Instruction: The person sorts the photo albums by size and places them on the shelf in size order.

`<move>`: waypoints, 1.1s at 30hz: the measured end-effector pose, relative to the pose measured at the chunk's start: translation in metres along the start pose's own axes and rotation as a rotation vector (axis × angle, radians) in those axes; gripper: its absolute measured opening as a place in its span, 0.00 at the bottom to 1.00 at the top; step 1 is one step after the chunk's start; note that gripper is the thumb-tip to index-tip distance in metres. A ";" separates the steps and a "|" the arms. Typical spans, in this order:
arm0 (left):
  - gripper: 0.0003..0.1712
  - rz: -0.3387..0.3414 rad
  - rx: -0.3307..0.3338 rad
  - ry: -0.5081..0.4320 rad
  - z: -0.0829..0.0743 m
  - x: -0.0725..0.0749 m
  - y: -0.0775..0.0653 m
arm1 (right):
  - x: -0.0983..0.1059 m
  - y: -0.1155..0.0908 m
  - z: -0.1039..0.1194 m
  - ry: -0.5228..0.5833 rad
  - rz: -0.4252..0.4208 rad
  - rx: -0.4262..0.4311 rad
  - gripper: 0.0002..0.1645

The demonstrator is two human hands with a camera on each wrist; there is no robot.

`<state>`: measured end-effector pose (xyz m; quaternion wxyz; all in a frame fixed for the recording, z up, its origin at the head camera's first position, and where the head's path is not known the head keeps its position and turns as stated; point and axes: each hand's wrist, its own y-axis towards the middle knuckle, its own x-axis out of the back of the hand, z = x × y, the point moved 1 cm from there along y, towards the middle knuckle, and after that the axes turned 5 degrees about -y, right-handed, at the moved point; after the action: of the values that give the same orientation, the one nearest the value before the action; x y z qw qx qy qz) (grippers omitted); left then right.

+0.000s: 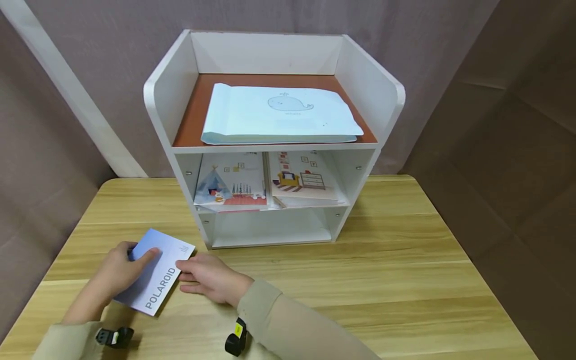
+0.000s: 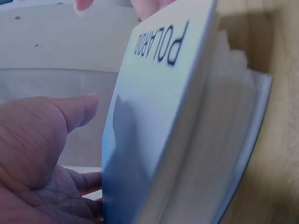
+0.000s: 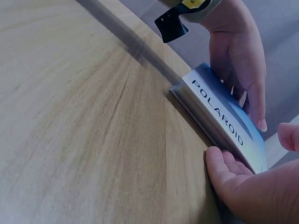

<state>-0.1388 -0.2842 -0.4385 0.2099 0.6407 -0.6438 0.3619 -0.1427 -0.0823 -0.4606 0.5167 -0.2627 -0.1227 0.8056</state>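
A thick album [image 1: 157,270] with a blue-to-white cover lettered POLAROID sits low over the table's left front part. My left hand [image 1: 121,267] is at its left edge, the thumb reaching over the cover. In the left wrist view that thumb [image 2: 79,109] stands off the cover, while the fingers [image 2: 88,182] meet the album's edge. From the other side my right hand [image 1: 211,277] reaches the right edge. Its fingertips [image 3: 217,158] are right at the album's lower side in the right wrist view, the thumb [image 3: 289,135] apart from the cover.
Behind the hands stands a white shelf unit [image 1: 274,246]. A pale blue package [image 1: 252,112] with a whale drawing lies on its brown top board. Illustrated books [image 1: 234,185] fill the middle level. The wooden table [image 1: 405,280] extends to the right; curtains hang behind.
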 end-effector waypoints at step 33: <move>0.55 0.362 0.062 -0.359 -0.020 0.024 -0.042 | 0.028 -0.023 0.004 -0.323 0.022 0.102 0.08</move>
<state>-0.1043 -0.2817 -0.3997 0.0043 0.5751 -0.7636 0.2935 -0.1369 -0.0465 -0.4548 0.4941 -0.1045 -0.1604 0.8481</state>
